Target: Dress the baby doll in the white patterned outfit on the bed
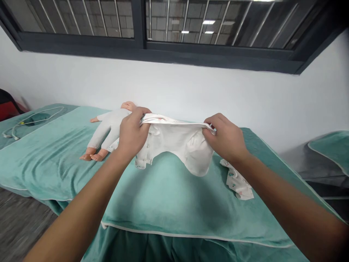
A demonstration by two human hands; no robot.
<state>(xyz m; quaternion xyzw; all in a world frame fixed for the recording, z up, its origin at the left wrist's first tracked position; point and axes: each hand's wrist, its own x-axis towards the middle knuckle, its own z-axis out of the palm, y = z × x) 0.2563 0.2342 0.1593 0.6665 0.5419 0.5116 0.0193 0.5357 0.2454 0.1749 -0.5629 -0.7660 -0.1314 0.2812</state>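
- The baby garment [174, 143] is small, white and soft, with a faint pink print along its top edge.
- It is held up above the green bed and stretched out wide.
- The left hand [132, 133] grips its top edge on one side, and the right hand [225, 138] grips the other side.
- Its lower part hangs down loose, with two floppy bits and a curved gap between them.

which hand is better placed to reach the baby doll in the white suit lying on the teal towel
Left, probably: the left hand grips the small white cloth garment right beside the baby doll, while the right hand holds the far end.
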